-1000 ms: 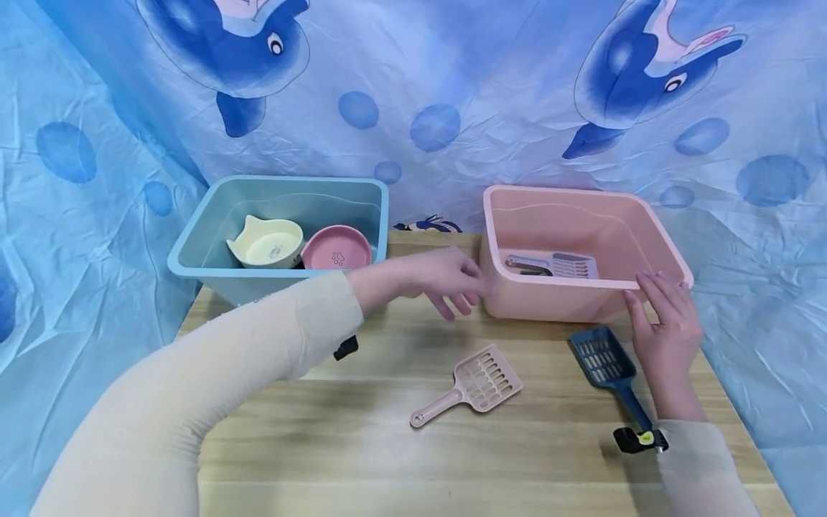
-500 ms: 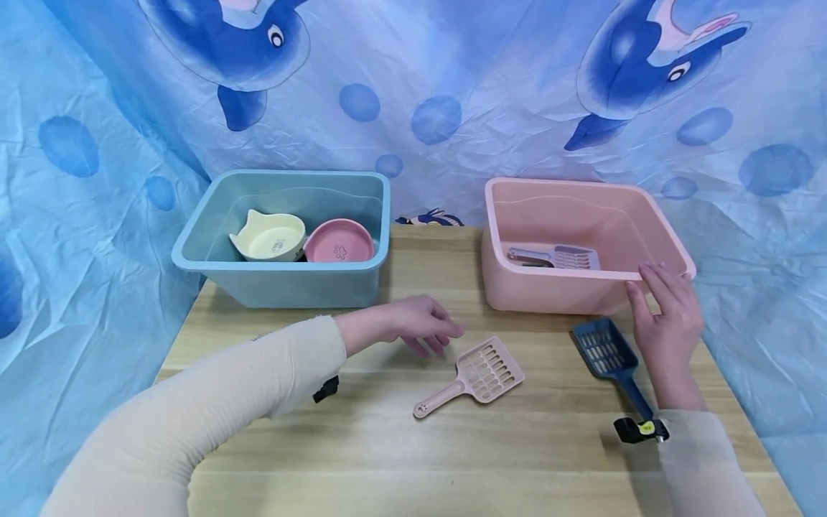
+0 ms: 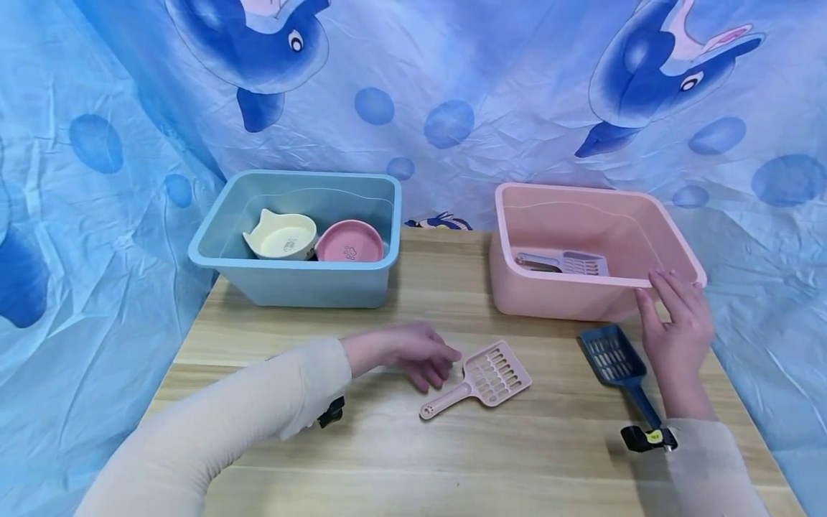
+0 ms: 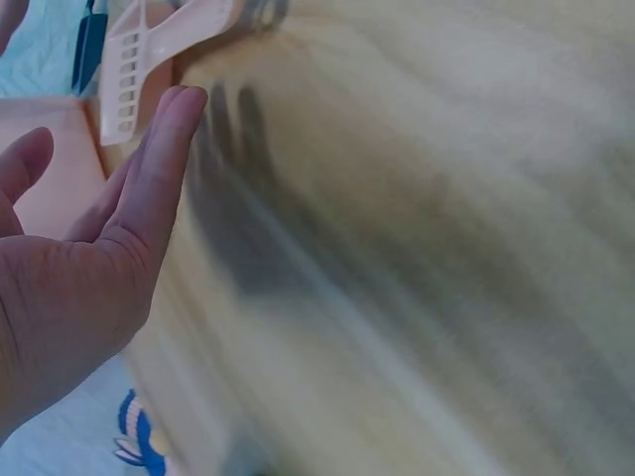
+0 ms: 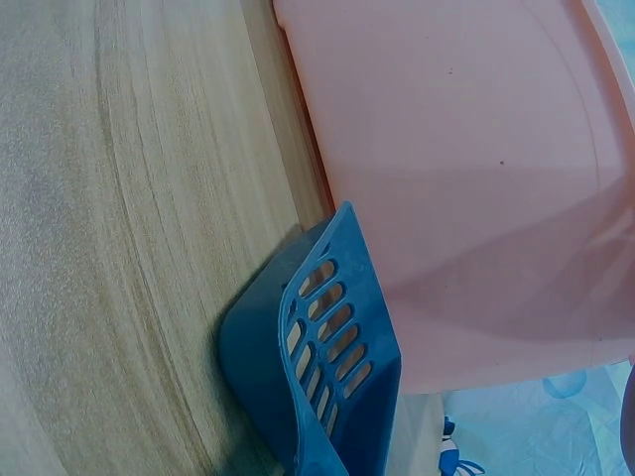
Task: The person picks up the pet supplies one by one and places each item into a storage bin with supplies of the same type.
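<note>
My left hand (image 3: pixel 423 353) hovers over the table with loosely bent fingers and holds nothing. Its fingertips are close to a pale pink slotted litter scoop (image 3: pixel 496 373), which lies with its handle toward the near left. In the left wrist view the same scoop (image 4: pixel 124 79) shows beyond the fingertips. At the right, my right hand (image 3: pixel 680 327) rests its fingers on the front rim of a pink bin (image 3: pixel 549 300), thumb against the outer wall. Beneath that wrist lies a dark blue slotted scoop (image 3: pixel 610 355), seen close in the right wrist view (image 5: pixel 342 337).
Inside the pink bin lies a lavender scoop (image 3: pixel 584 264) beside a dark-edged item. A blue bin (image 3: pixel 310 286) at the back left holds a cream cat-eared bowl (image 3: pixel 283 237) and a pink bowl (image 3: pixel 351 242). A dolphin-print cloth (image 3: pixel 446 122) hangs behind the wooden table (image 3: pixel 388 459).
My left hand has drawn back from the pink bin's left side and come down beside the pale pink scoop. The right hand has stayed on the bin's rim.
</note>
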Available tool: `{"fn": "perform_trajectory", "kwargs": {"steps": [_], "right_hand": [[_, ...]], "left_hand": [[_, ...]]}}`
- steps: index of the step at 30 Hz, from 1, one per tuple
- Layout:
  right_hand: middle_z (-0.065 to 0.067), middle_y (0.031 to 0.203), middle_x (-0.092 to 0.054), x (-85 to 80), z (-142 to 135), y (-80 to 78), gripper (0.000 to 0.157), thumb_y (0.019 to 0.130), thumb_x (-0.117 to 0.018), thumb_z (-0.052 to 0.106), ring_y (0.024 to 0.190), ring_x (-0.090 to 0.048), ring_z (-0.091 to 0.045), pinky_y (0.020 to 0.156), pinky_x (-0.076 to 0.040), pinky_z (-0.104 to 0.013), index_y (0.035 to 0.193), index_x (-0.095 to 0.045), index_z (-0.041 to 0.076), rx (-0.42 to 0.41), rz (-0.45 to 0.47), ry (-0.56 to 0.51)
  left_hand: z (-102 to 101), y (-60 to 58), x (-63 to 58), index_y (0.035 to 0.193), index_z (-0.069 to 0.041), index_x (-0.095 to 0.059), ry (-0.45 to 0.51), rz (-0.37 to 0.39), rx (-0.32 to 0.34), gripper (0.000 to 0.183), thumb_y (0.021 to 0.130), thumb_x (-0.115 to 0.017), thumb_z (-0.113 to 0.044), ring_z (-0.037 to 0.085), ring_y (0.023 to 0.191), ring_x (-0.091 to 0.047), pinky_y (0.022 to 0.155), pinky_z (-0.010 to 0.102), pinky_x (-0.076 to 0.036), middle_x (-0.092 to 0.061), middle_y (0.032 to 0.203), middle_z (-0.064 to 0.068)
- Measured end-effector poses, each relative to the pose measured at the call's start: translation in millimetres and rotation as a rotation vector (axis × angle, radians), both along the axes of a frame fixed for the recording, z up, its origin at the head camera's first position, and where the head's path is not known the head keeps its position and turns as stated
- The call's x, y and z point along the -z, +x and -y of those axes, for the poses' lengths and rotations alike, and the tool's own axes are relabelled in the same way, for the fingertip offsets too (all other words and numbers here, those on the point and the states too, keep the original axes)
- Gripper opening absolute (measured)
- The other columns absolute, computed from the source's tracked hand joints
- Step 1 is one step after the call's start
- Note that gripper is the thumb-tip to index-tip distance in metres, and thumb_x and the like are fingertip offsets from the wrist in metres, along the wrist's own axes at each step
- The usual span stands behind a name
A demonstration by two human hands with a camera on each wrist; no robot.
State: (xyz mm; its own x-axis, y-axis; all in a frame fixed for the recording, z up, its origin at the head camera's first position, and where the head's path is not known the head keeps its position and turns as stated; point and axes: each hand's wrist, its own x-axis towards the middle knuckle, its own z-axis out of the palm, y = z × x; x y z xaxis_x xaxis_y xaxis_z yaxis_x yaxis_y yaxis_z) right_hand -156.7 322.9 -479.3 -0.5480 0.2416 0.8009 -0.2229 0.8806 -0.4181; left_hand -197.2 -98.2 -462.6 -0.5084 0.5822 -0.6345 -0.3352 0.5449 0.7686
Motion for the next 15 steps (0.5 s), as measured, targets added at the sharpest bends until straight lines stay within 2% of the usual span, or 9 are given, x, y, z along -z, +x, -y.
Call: {"fn": "perform_trajectory", "kwargs": {"steps": [4,9,15], "right_hand": [[-0.022,0.133,-0.072,0.4,-1.2,1.3,0.036,0.097,-0.081,0.018,0.135,-0.062,-0.040,0.130,-0.031,-0.045,0.130,-0.076,0.004,0.013,0.012,-0.004],[-0.023,0.133,-0.072,1.1,-1.1,1.2,0.035,0.098,-0.079,0.018,0.135,-0.062,-0.042,0.129,-0.032,-0.047,0.130,-0.075,0.002,0.009,0.008,0.015],[-0.023,0.130,-0.073,2.8,-1.0,-1.5,0.034,0.096,-0.081,0.015,0.133,-0.064,-0.042,0.128,-0.034,-0.047,0.128,-0.076,0.003,-0.010,-0.033,0.005]], "left_hand": [[-0.4,4.3,11.0,0.116,0.007,-0.070,0.001,0.038,-0.023,0.039,0.104,-0.069,-0.030,0.025,0.088,-0.078,0.076,0.041,-0.068,-0.078,0.106,0.021],[-0.7,8.0,24.8,0.116,0.003,-0.072,0.022,0.068,-0.026,0.036,0.105,-0.067,-0.031,0.018,0.081,-0.076,0.073,0.038,-0.067,-0.079,0.098,0.014],[-1.4,11.1,31.2,0.109,-0.001,-0.075,0.024,0.073,-0.022,0.033,0.103,-0.070,-0.034,0.015,0.077,-0.072,0.066,0.032,-0.065,-0.076,0.093,0.008]]}}
